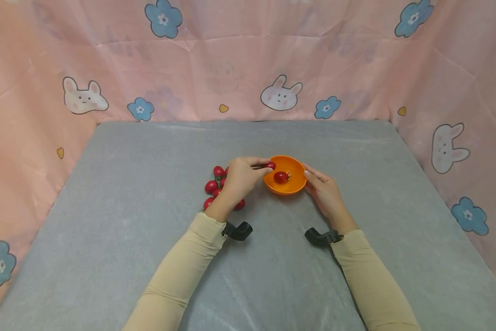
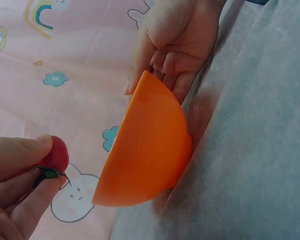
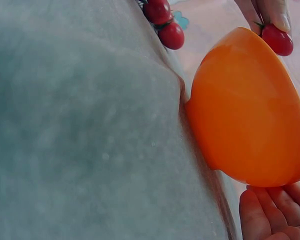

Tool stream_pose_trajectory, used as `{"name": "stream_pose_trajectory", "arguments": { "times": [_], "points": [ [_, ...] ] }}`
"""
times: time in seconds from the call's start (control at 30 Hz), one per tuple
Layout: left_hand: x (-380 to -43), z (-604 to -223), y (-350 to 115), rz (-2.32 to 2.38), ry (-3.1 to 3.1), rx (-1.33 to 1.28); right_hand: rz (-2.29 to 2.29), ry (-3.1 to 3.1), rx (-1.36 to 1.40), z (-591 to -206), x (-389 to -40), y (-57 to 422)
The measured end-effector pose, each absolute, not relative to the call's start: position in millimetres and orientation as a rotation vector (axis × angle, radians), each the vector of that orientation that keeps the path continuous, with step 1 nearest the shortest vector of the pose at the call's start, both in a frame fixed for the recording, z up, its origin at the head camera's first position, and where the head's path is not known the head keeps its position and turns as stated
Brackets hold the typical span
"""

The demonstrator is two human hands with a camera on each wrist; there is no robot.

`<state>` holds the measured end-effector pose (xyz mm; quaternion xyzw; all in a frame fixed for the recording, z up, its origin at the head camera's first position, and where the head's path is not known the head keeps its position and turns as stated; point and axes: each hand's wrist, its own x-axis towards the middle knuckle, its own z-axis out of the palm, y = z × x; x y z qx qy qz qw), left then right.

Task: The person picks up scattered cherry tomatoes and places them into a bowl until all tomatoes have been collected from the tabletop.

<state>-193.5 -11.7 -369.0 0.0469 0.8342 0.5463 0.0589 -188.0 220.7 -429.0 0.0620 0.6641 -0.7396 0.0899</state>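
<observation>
An orange bowl [image 1: 287, 188] stands on the grey-covered table with a single cherry tomato [image 1: 281, 177] and its green calyx inside. Over the bowl's left rim, my left hand [image 1: 241, 178] pinches another cherry tomato [image 2: 59, 154] between thumb and fingers, its green calyx showing. My right hand [image 1: 325, 193] holds the bowl at its right side, thumb at the rim and fingers along the outer wall. In the right wrist view the bowl's outside [image 3: 250, 110] hides what lies in it.
A cluster of several cherry tomatoes [image 1: 211, 186] lies left of the bowl, partly covered by my left hand and wrist. Each wrist wears a black band mount [image 1: 238, 231]. A pink patterned curtain [image 1: 231, 59] hangs behind the table and along its sides.
</observation>
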Motion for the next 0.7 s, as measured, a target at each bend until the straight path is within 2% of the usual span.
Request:
{"name": "stream_pose_trajectory", "arguments": {
  "times": [0.3,0.7],
  "points": [
    [-195.2,-370.5,-2.2,1.537,2.577,0.282,-2.2,1.972,0.198,-428.7,-188.8,220.7],
    [-199.2,-373.8,17.8,1.12,2.759,0.539,-2.218,1.966,0.161,-430.0,-188.3,220.4]
  ]
}}
